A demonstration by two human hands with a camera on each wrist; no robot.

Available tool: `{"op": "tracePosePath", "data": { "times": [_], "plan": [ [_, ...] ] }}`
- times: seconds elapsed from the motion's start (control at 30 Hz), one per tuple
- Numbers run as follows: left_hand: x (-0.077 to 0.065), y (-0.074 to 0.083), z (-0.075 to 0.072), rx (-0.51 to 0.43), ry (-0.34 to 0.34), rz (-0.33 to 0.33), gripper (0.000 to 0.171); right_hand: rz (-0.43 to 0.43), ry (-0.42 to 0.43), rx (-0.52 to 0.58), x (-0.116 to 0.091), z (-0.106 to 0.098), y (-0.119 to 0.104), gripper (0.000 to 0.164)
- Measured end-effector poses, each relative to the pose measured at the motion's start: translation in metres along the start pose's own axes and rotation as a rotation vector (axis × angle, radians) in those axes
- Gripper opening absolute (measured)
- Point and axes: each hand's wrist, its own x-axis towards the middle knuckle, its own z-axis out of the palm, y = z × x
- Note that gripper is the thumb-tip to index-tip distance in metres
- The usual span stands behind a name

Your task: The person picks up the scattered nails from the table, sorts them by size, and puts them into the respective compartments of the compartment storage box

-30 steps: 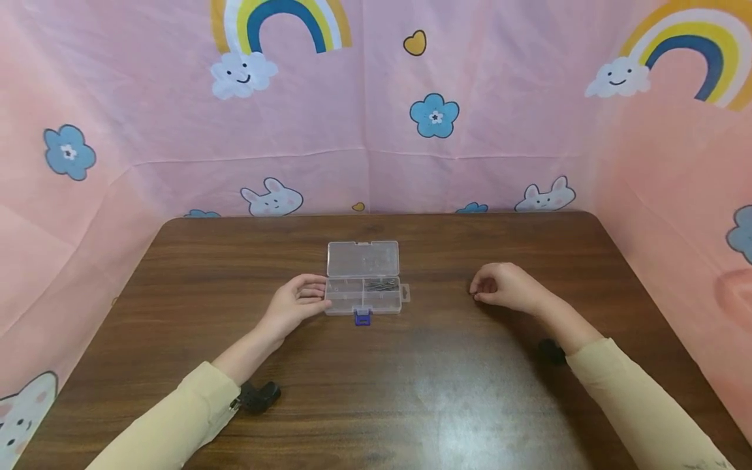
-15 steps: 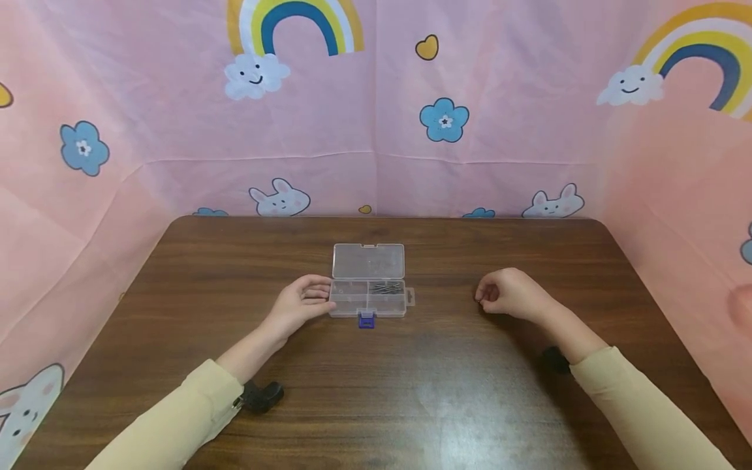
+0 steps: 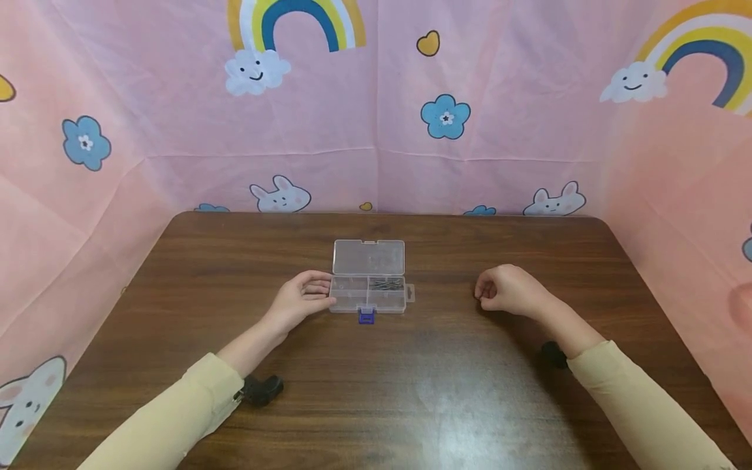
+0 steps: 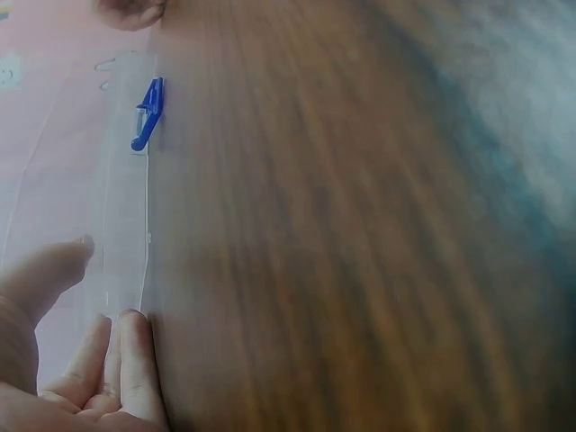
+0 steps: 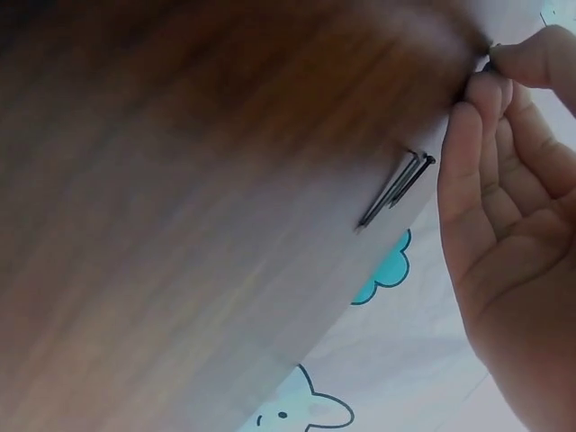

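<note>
A clear plastic compartment box (image 3: 349, 300) lies on the wooden table with its lid (image 3: 369, 257) flipped back and a blue latch (image 3: 367, 316) at the front. Thin metal nails (image 3: 386, 284) fill its back right compartment. My left hand (image 3: 292, 301) rests against the box's left end, fingers relaxed and thumb at the front corner. To the right of the box, my right hand (image 3: 510, 288) is low over the table, thumb and index pinching a small dark nail (image 5: 490, 66), mostly hidden by the fingertips. Dark loose nails (image 5: 393, 193) lie beside it in the right wrist view.
The brown wooden table (image 3: 376, 398) ends at a pink patterned cloth (image 3: 493, 130) behind and along both sides. A hanging tab (image 3: 410, 293) sticks out from the box's right end. A black wrist device (image 3: 261, 390) sits under the left sleeve.
The head view has shifted slightly. Both hands and the box stay about where they were, the right thumb and index still together.
</note>
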Motion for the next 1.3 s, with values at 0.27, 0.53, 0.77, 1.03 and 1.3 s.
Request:
{"op": "tracePosePath", "data": {
  "times": [0.27,0.53,0.77,1.03,1.3],
  "plan": [
    [0.003,-0.004,0.001,-0.011,0.01,0.017,0.054,-0.04,0.042,0.017,0.008,0.0,-0.008,0.008],
    [0.002,-0.004,0.002,-0.02,0.008,0.015,0.055,-0.082,0.118,0.107,0.025,0.002,-0.032,0.009],
    [0.003,-0.003,0.001,-0.023,0.019,0.002,0.054,-0.147,0.131,0.194,0.039,0.009,-0.057,0.009],
    [0.004,-0.005,0.0,-0.021,0.019,0.014,0.054,-0.199,0.124,0.279,0.059,0.021,-0.084,0.01],
    [0.004,-0.005,0.001,-0.021,0.021,0.017,0.054,-0.252,0.098,0.261,0.072,0.029,-0.101,0.01]
  ]
}}
